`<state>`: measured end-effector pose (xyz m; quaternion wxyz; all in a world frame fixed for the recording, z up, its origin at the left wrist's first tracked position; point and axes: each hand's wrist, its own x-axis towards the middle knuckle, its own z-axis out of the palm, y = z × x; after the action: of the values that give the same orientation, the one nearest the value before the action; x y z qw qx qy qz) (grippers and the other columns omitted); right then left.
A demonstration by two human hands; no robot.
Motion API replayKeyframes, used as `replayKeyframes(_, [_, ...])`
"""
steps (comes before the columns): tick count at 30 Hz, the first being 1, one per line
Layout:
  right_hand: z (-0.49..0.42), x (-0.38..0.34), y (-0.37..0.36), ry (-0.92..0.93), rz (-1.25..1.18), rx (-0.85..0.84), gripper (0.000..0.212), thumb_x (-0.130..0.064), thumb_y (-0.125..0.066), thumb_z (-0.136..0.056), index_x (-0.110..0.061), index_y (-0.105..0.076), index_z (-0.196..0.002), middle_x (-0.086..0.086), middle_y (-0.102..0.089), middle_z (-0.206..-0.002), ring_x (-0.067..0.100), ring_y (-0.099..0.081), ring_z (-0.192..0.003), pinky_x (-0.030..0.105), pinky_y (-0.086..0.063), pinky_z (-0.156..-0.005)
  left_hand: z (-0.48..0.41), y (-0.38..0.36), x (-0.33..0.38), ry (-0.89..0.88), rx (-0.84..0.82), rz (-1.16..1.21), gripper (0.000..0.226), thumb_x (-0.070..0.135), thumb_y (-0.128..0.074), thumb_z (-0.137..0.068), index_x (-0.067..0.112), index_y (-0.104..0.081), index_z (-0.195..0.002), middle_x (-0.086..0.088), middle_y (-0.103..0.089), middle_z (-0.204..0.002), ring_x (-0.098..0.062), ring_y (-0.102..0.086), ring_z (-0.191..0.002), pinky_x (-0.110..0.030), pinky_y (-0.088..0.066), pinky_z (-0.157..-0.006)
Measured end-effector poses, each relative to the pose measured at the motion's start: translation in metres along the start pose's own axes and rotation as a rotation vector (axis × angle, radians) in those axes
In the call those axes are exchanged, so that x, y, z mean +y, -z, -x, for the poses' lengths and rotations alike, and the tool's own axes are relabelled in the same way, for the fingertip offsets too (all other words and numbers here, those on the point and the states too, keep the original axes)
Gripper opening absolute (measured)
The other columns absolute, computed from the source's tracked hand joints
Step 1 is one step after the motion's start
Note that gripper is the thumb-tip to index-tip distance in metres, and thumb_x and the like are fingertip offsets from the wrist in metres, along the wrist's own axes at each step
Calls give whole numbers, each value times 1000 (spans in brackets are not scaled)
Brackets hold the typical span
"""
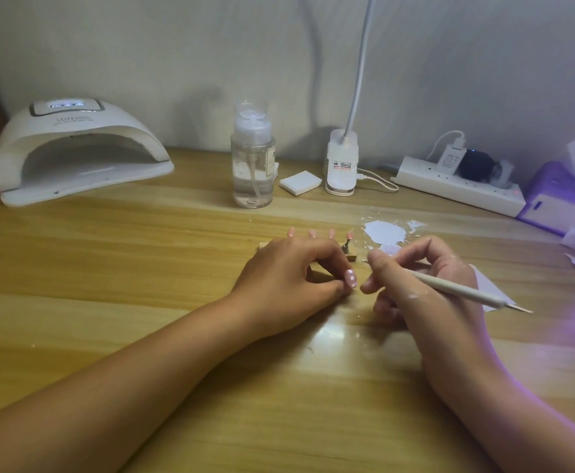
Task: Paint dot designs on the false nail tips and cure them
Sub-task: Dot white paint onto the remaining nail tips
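False nail tip, pink with white dots, sits at mid-bench, pinched at the fingertips of the left hand. That grip is clamped on the tip, dotted face toward the camera. Right hand just beside it, fingers curled, grip clamped on a pale dotting tool. Shaft lies across the hand, thin rear point sticking out to the right. Working end hidden among the fingers; cannot tell whether it touches the tip. White smears on the back of the right hand.

Behind the left hand: wooden holder, mostly covered, with a row of pink tips standing above the knuckles. White paint puddle on the bench just beyond the right hand, splashes round it.

Far left: white curing lamp, display lit, mouth facing forward. Centre back: clear pump bottle, white block, clamp base of a desk lamp. Right back: power strip with plugs, purple tissue box.
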<state>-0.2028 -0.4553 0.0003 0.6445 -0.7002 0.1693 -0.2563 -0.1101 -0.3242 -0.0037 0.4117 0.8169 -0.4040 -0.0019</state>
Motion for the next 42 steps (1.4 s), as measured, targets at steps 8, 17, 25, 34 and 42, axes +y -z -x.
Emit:
replayKeyframes(8, [-2,5,-2,-5,122,-34,16,-21,-58,-65,-20,-46,-55,15,-64,-50,17,-48,-41,22,-38,-42,0,1,2,4,-6,-1,26,19,-75,-82,39,-61,-74,41,-50,-53,22,-46,-57,-50,-30,-114])
replayKeyframes(17, [-3,8,-3,5,100,-47,14,-18,-57,-63,-18,-45,-56,17,-64,-51,20,-50,-37,20,-39,-39,0,1,0,7,0,-9,26,20,-75,-82,40,-61,-74,41,-51,-55,21,-47,-57,-49,-28,-114])
replayKeyframes(25, [-3,6,-3,4,80,-35,16,-17,-57,-64,-19,-43,-55,19,-62,-51,19,-49,-37,22,-38,-37,0,0,-1,19,-5,-9,23,22,-75,-82,40,-62,-74,37,-55,-58,19,-48,-58,-44,-28,-115])
replayKeyframes(34, [-3,7,-2,21,58,-37,21,-12,-60,-70,-16,-45,-57,19,-62,-51,19,-50,-37,22,-39,-38,0,1,1,23,-11,-11,23,21,-74,-83,39,-62,-75,41,-51,-54,22,-47,-59,-44,-22,-119])
replayKeyframes(42, [-2,4,-3,7,64,-30,16,-17,-58,-65,-17,-45,-56,19,-63,-51,19,-49,-37,22,-39,-39,-1,1,0,18,-3,-3,25,20,-74,-82,39,-61,-74,41,-50,-53,19,-48,-60,-46,-24,-118])
